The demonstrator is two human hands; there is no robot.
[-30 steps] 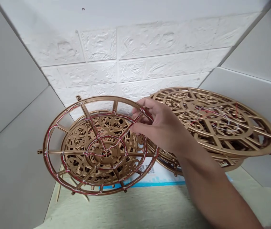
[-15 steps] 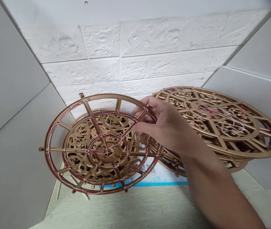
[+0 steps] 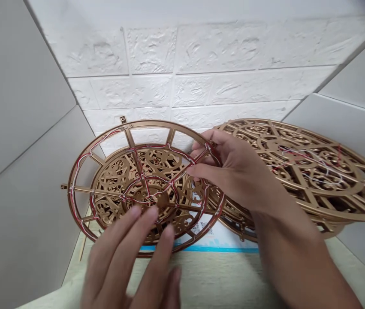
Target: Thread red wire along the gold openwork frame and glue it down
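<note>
My right hand grips the upper right rim of a round gold spoked frame, thumb on the near side and fingers behind. Red and white wires run along its rings and spokes. The frame is held tilted over a stack of gold scrollwork discs. In front of the frame's lower half, my left hand is spread open, fingertips close to the hub; whether they touch it cannot be made out. The left hand hides part of the frame's lower edge.
On the right stands another pile of larger gold ornamental discs with loose red and white wires on top. Beneath the discs lies a white sheet with a blue stripe. Grey panels flank both sides, and a white brick-patterned wall rises behind.
My left hand has come into view from below, in front of the frame. The right hand keeps its grip on the rim. The whole view has shifted slightly.
</note>
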